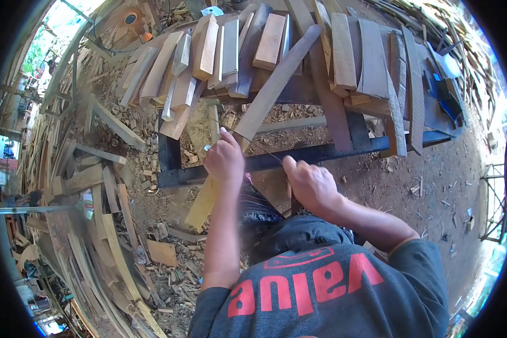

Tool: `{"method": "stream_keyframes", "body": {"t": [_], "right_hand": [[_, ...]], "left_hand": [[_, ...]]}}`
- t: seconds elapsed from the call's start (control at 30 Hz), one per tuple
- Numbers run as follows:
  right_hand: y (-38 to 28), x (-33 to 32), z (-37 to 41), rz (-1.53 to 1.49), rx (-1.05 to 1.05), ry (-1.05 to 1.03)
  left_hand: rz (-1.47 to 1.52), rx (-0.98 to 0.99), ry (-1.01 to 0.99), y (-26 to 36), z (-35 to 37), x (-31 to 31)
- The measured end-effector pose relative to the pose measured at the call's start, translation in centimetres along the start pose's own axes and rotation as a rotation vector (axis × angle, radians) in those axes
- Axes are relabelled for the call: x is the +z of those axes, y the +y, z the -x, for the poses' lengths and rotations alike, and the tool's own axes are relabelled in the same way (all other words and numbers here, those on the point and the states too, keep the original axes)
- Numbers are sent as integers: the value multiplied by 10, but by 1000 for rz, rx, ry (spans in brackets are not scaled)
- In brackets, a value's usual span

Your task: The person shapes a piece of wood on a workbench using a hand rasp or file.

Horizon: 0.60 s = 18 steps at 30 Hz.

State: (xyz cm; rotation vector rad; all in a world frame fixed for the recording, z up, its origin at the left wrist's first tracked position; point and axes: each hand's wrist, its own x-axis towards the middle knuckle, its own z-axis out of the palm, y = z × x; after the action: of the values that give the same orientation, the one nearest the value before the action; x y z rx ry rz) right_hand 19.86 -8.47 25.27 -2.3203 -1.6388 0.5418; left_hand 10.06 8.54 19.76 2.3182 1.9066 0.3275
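Observation:
A long wooden board (276, 84) slants from the stacked pieces on the bench down toward my body, its near end pale yellow. My left hand (225, 159) is closed at the board's left edge, thumb up, pressing on it. My right hand (314, 183) is closed, knuckles up, around the near end of a thin saw-like tool (263, 150). Seen almost edge-on, the tool is a narrow dark line crossing the board just beyond my left hand. Its handle is mostly hidden under my right fingers.
Many cut wooden blocks (270, 40) lie side by side on the bench, above a dark metal frame bar (315, 156). Long wood strips (115, 248) pile up at left. Offcuts and chips cover the ground (400, 191). A blue-black object (444, 97) sits at the bench's right end.

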Motion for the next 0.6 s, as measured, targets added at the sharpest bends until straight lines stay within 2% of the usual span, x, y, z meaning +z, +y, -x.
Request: {"method": "stream_keyframes", "body": {"t": [0.03,0.1,0.17,0.23,0.43,0.57,0.6], "right_hand": [[3,-1,5,64,34,-41],[1,6,-10,20,18,12],[-8,22,-44,-49,-117,138],[-12,26,-52,3,-78,142],[4,1,0,1,-3,14],[-14,17,-44,-4,-81,116],[-16,17,-45,16,-58,88]], "left_hand": [[-18,22,41,-1,-1,2],[-45,53,75,-2,1,6],[-40,39,53,-2,1,6],[-26,49,57,-2,3,3],[-24,33,46,-2,-1,5],[-5,15,17,0,1,-1],[-10,15,20,0,3,-2]]}}
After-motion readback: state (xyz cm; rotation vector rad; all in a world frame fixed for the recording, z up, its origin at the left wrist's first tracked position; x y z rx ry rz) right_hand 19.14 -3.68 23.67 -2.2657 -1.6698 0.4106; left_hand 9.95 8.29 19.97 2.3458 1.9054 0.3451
